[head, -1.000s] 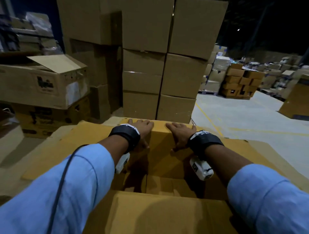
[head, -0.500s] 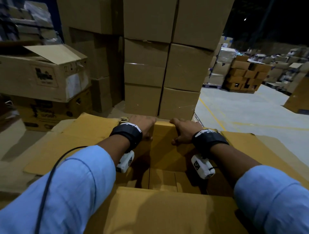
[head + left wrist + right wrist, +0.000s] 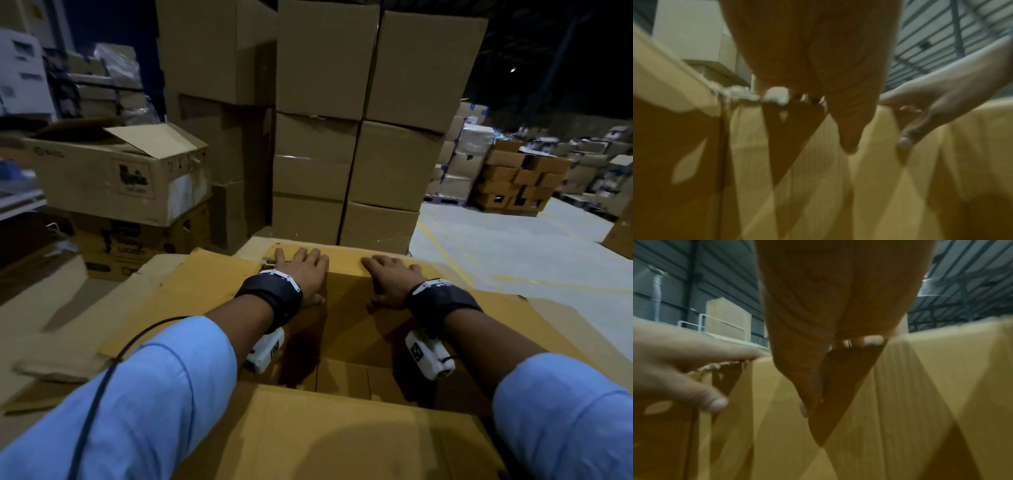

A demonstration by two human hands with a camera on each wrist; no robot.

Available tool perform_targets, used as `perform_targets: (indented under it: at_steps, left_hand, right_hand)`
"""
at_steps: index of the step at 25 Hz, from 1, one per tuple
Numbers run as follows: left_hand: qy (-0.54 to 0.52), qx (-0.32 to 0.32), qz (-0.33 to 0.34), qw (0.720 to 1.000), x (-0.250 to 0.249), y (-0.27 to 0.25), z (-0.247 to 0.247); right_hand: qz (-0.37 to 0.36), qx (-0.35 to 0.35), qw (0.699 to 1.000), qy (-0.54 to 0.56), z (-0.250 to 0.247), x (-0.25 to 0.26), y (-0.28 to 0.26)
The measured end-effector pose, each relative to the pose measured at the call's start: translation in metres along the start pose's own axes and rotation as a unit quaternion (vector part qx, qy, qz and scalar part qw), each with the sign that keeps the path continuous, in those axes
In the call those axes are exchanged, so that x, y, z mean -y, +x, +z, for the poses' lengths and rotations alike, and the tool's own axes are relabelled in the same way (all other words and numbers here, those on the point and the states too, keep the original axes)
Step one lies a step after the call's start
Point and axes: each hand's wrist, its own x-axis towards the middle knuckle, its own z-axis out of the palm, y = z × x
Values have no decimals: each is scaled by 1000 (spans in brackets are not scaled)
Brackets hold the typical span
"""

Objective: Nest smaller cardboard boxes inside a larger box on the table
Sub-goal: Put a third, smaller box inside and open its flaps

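A large open cardboard box (image 3: 342,442) stands right in front of me, its flaps folded outward. My left hand (image 3: 301,270) lies on the far flap near its left corner, fingers spread flat over the fold, thumb on the inner wall (image 3: 352,308). My right hand (image 3: 390,277) rests the same way a little to the right. In the left wrist view the left hand's thumb (image 3: 849,138) points down the inner wall. The right wrist view shows the right hand's thumb (image 3: 809,394) doing the same. Brown cardboard (image 3: 342,377) shows deep inside; I cannot tell what it is.
A tall stack of sealed cartons (image 3: 342,154) rises just behind the box. Open printed cartons (image 3: 116,178) sit at the left. Flat cardboard sheets (image 3: 68,308) lie beside the box. Grey floor (image 3: 496,246) and pallets of boxes (image 3: 513,181) lie to the right.
Half a second ago both hands were curled on the far edge; now the fingers lie straighter over the flap. My head has tipped up a little, and the hands have stayed at the far wall.
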Motion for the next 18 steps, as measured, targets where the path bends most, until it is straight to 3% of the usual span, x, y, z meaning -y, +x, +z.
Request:
perform_targets:
  at_steps: [9, 18]
  left_hand:
    - [25, 117, -106, 987, 1, -49, -29]
    - [-52, 115, -182, 975, 28, -18, 42]
  right_hand:
    - [-44, -3, 999, 0, -34, 24, -39]
    - [-57, 20, 998, -7, -30, 31, -69]
